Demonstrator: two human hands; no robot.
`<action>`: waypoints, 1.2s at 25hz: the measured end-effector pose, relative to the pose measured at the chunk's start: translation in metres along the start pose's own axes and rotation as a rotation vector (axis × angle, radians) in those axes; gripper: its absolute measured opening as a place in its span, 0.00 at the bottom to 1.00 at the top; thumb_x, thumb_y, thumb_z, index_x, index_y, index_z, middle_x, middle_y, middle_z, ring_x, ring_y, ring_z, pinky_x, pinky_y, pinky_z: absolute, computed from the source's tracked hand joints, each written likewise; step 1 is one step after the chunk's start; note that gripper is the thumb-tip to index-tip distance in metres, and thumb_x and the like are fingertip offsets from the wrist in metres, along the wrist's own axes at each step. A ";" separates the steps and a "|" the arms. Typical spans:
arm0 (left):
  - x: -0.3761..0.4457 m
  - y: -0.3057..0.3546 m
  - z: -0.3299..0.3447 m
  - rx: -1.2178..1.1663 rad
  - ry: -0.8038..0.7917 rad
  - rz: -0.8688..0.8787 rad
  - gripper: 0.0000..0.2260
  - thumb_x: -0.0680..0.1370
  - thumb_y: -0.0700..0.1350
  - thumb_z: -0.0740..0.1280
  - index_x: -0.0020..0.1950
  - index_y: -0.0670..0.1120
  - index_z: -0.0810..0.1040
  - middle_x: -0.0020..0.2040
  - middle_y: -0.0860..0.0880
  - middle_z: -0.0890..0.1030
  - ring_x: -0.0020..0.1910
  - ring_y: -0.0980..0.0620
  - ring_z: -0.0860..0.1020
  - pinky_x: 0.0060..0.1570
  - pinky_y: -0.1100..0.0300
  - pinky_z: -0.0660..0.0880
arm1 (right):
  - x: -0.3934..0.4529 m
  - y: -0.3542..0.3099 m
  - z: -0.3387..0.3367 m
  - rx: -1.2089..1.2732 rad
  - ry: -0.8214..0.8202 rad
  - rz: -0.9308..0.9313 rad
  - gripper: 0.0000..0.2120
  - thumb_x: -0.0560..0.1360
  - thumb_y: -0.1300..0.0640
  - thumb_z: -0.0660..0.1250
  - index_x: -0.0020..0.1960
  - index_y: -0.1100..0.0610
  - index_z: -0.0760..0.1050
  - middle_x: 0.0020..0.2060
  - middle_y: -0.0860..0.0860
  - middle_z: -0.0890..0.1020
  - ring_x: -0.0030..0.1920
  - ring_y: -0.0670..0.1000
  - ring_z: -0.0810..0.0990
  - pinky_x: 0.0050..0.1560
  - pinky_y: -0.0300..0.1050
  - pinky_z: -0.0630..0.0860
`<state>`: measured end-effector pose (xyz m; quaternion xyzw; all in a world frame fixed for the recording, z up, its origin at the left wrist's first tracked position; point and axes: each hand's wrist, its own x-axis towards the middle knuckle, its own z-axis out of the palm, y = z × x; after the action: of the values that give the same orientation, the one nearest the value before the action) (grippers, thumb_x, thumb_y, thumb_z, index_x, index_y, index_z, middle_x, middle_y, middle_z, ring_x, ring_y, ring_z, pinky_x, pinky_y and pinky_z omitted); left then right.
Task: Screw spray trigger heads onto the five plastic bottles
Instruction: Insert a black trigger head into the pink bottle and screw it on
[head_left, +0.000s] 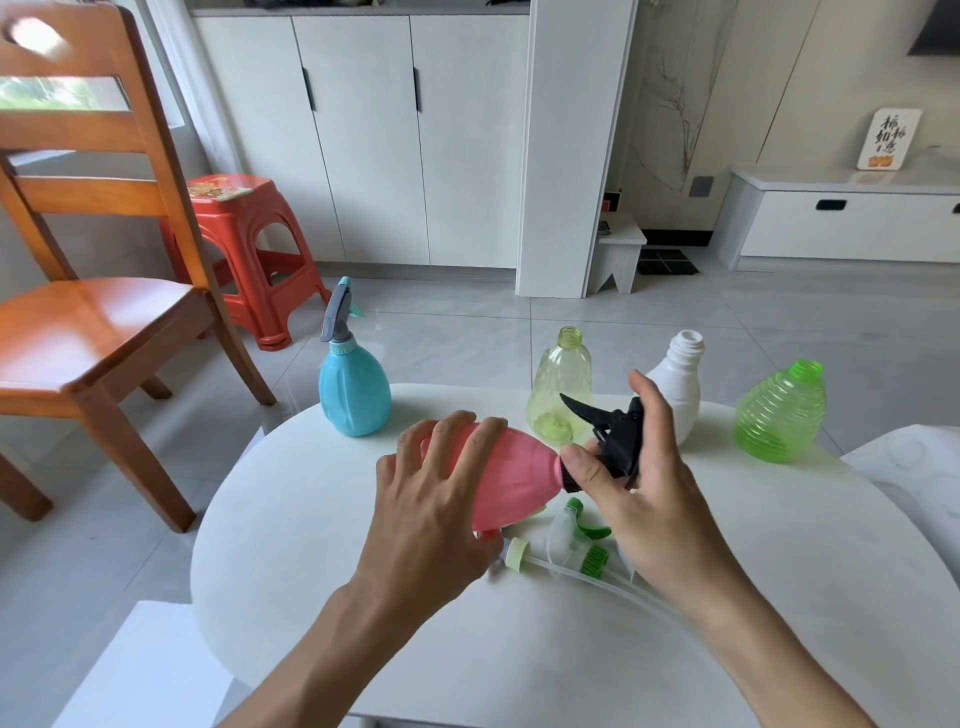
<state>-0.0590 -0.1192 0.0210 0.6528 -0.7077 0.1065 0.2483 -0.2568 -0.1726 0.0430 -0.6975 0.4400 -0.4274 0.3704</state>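
My left hand (431, 499) grips the pink bottle (511, 480), held on its side above the white table (311, 545). My right hand (631, 483) holds the black trigger head (615, 434) at the pink bottle's neck, thumb on its collar. A blue bottle (354, 387) with a grey trigger head fitted stands at the back left. Three bottles stand open-necked at the back: a yellow-green one (560, 384), a white one (678, 384) and a ribbed green one (782, 413). Loose green and clear trigger heads (579, 543) with dip tubes lie under my hands.
A wooden chair (93, 312) stands to the left of the table, with a red plastic stool (249, 249) behind it. White cabinets line the far wall. A second white surface (914, 467) adjoins the table on the right.
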 end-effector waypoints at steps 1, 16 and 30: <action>0.000 -0.001 0.000 0.012 -0.003 -0.005 0.43 0.60 0.51 0.80 0.72 0.51 0.66 0.67 0.46 0.73 0.63 0.40 0.71 0.49 0.46 0.74 | 0.000 0.000 0.000 -0.065 -0.055 -0.011 0.43 0.70 0.38 0.73 0.76 0.35 0.51 0.66 0.41 0.76 0.69 0.43 0.71 0.68 0.46 0.67; 0.003 -0.008 0.001 -0.021 -0.008 -0.009 0.41 0.63 0.50 0.79 0.72 0.52 0.64 0.68 0.46 0.73 0.64 0.41 0.70 0.53 0.45 0.74 | 0.002 0.006 -0.028 -0.622 -0.331 -0.181 0.30 0.80 0.45 0.58 0.78 0.42 0.50 0.49 0.52 0.84 0.52 0.55 0.79 0.56 0.50 0.71; 0.005 -0.009 0.001 0.026 0.037 0.054 0.42 0.62 0.46 0.80 0.72 0.52 0.65 0.69 0.45 0.73 0.66 0.39 0.70 0.55 0.44 0.72 | 0.004 0.000 -0.023 -0.044 -0.102 -0.006 0.15 0.74 0.55 0.74 0.55 0.41 0.74 0.30 0.53 0.79 0.28 0.46 0.76 0.32 0.37 0.72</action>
<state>-0.0506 -0.1249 0.0205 0.6347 -0.7188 0.1347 0.2498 -0.2765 -0.1796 0.0523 -0.7277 0.4278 -0.3824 0.3757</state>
